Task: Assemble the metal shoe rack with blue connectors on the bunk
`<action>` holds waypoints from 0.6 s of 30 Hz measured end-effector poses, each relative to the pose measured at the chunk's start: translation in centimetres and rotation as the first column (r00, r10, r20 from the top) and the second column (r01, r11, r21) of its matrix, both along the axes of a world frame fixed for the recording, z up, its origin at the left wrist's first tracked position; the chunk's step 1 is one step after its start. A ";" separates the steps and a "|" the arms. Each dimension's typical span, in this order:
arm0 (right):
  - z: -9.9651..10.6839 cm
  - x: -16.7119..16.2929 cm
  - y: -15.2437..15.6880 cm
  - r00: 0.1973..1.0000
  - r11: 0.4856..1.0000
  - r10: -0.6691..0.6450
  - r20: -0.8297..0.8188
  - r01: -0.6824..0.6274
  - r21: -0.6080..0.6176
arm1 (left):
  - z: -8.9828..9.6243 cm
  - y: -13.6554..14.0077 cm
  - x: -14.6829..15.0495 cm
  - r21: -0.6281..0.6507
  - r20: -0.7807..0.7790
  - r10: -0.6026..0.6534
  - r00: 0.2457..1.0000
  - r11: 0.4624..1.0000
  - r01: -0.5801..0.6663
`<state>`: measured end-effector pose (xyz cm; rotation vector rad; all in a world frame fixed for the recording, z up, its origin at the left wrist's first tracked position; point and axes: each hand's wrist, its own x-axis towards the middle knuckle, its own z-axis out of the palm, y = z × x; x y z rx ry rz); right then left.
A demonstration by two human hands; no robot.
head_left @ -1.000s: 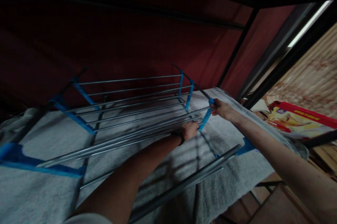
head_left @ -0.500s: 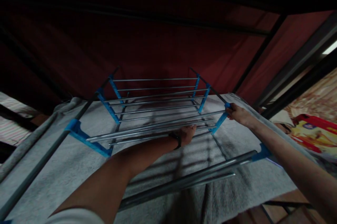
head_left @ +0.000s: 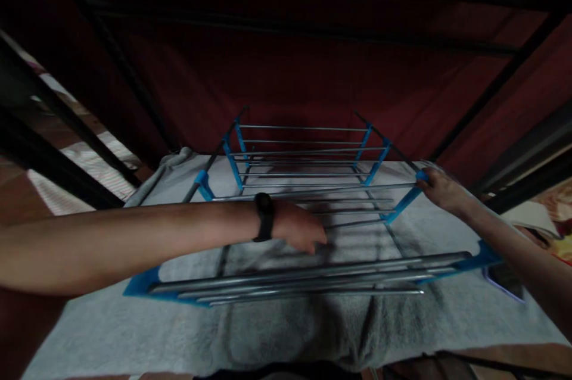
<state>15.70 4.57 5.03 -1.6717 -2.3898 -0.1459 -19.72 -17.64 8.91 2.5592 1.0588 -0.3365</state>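
Note:
A rack of metal tubes (head_left: pixel 357 190) with blue plastic brackets (head_left: pixel 376 165) lies across a grey blanket. My right hand (head_left: pixel 440 189) is closed round the top of a blue bracket (head_left: pixel 404 204) and its side pole, on the rack's right side. Over the middle of the rack is my left hand (head_left: pixel 297 226), a black band (head_left: pixel 264 217) on its wrist. Its fingers curl downward among the tubes; whatever they hold is hidden. Closer to me, several loose-ended tubes (head_left: pixel 313 279) run between a left blue bracket (head_left: pixel 143 283) and a right one (head_left: pixel 485 256).
A dark red cloth (head_left: pixel 304 82) hangs behind the rack, crossed by dark metal bars (head_left: pixel 295 27). A phone-like object (head_left: pixel 504 282) rests on the blanket (head_left: pixel 98 338) at the right. Striped cloth (head_left: pixel 75 174) shows beyond the frame on the left.
My left hand has come nearer to me and away from the third tier of tubes. My right hand stays on its bracket. The view has swung left, and the near left bracket now shows.

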 end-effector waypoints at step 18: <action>-2.1 -23.4 -16.6 0.543 0.378 0.785 -0.298 -0.801 -0.465 | -7.7 -15.5 -24.4 -0.492 0.722 0.610 -0.327 0.121 -0.862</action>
